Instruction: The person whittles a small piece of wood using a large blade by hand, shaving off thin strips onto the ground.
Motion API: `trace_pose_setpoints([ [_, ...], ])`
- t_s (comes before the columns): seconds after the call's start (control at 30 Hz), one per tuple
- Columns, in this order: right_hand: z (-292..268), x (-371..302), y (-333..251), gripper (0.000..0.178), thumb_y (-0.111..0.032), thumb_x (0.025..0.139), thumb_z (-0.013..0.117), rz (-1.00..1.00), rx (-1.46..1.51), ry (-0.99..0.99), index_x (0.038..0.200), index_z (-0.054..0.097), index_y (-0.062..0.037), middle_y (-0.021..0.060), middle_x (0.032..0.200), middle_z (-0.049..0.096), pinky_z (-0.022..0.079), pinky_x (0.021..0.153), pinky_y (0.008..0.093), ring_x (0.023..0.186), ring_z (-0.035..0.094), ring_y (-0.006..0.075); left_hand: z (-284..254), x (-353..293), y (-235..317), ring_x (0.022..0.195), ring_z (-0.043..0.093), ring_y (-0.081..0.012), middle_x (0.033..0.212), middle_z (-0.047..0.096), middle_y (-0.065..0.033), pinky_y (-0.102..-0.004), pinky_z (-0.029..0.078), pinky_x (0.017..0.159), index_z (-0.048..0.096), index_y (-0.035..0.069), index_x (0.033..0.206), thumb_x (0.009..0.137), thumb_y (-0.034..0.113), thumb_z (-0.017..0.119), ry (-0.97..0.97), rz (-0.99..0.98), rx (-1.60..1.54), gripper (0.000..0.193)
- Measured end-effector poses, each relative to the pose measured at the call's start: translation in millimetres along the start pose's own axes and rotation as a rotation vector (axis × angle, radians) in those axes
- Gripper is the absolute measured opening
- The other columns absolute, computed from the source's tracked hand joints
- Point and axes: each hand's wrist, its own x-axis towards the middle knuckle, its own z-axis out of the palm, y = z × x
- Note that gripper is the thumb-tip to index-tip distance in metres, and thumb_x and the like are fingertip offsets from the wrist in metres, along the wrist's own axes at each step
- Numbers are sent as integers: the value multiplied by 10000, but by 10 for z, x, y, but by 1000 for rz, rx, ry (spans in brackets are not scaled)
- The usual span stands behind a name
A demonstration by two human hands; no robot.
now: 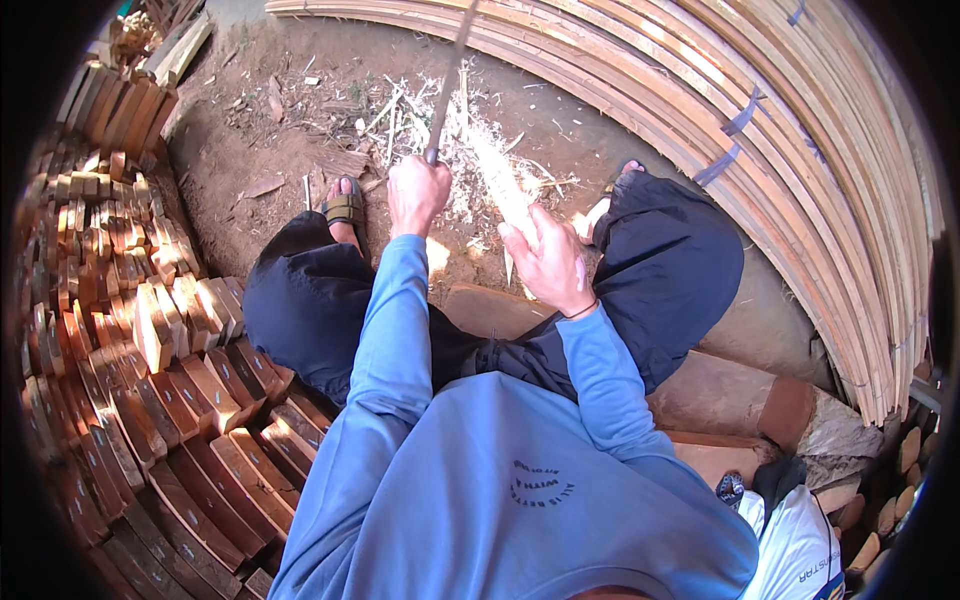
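My left hand (418,196) is closed in a fist around the handle end of a machete-like tool. Its long, narrow dark blade (445,95) points up and away from me, slightly blurred. To the right, my right hand (552,262) grips the near end of a pale wood strip (502,182), thumb along it. Strong sunlight washes out the strip, so its far end is hard to separate from the wood shavings (405,115) behind it. Blade and strip are apart.
Stacked short boards (180,420) fill the left side. Long bundled wood strips (690,75), tied with purple bands, curve along the top and right. My sandaled foot (345,205) rests on the dirt floor. A white bag (795,545) lies at lower right, beside a wooden beam (710,400).
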Motion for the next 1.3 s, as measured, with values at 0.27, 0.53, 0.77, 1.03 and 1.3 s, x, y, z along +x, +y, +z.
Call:
trace_pose_setpoints([
  [0.27, 43, 173, 196, 284, -227, 936, 668, 124, -128, -21, 990, 615, 48, 264, 789, 682, 533, 665, 467, 771, 709, 422, -328, -376, 86, 812, 692, -445, 798, 681, -285, -498, 529, 793, 720, -19, 872, 896, 266, 606, -8, 94, -36, 308],
  [0.53, 35, 214, 287, 299, -230, 938, 670, 102, -37, 53, 976, 614, 61, 250, 730, 655, 507, 642, 471, 706, 688, 413, -350, -675, 5, 783, 683, -444, 788, 685, -268, -508, 543, 765, 749, 41, 890, 855, 271, 669, -137, 255, 101, 246],
  [0.77, 15, 194, 358, 315, -253, 955, 664, 190, 61, -71, 929, 604, 56, 224, 698, 632, 482, 625, 452, 648, 651, 376, -13, -536, -6, 892, 705, -450, 908, 709, -301, -503, 558, 841, 766, 15, 918, 851, 268, 685, -68, 165, 149, 273],
  [1.03, 6, 129, 121, 271, -231, 955, 673, 107, 31, -103, 987, 635, 35, 219, 734, 654, 481, 619, 426, 662, 666, 352, 5, -183, -70, 840, 710, -459, 823, 681, -341, -497, 558, 823, 722, -98, 895, 878, 279, 645, 7, 44, 58, 385],
  [1.3, -62, 210, 254, 292, -280, 1024, 603, 462, 436, -131, 944, 598, 0, 29, 574, 558, 420, 426, 321, 439, 534, 103, -329, -587, -45, 772, 668, -469, 751, 655, -298, -509, 520, 771, 716, -31, 853, 880, 286, 640, -68, 195, -8, 327],
])
